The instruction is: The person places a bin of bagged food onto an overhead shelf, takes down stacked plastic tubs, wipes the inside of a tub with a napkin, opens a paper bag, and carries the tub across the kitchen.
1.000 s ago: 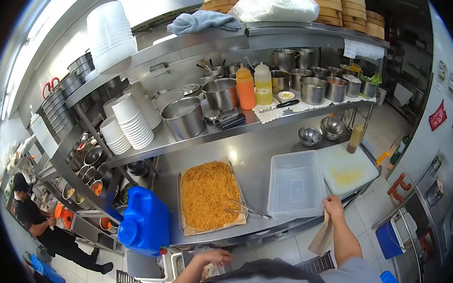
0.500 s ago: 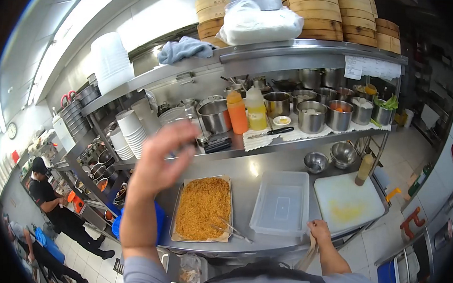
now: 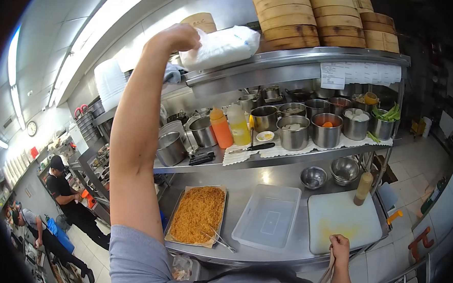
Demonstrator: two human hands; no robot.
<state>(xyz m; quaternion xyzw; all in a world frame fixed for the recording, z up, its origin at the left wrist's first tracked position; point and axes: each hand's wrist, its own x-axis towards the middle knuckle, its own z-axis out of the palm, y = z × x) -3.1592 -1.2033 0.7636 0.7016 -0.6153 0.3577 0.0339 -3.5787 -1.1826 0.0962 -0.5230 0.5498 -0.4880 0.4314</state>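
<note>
My left hand (image 3: 183,38) is raised to the top shelf, its fingers closed on the near end of a white plastic bag (image 3: 221,48). Low at the right, my right hand (image 3: 340,246) grips a tan cloth-like strip (image 3: 327,272) that hangs down beside the counter's front edge. Beyond that hand lies a white cutting board (image 3: 345,219) with a yellow stain. An empty clear plastic tub (image 3: 267,215) stands left of the board. Further left, a tray of orange-brown crumbs (image 3: 197,214) has metal tongs (image 3: 221,238) resting on its right corner.
Bamboo steamers (image 3: 286,21) are stacked on the top shelf. Metal pots (image 3: 293,132), an orange squeeze bottle (image 3: 221,128) and a knife (image 3: 254,147) occupy the middle shelf. Two steel bowls (image 3: 314,177) stand behind the board. Two people (image 3: 62,189) are at the far left.
My left hand has risen from near the counter to the top shelf and taken hold of the white bag. My right hand still holds the strip. The view has tilted up.
</note>
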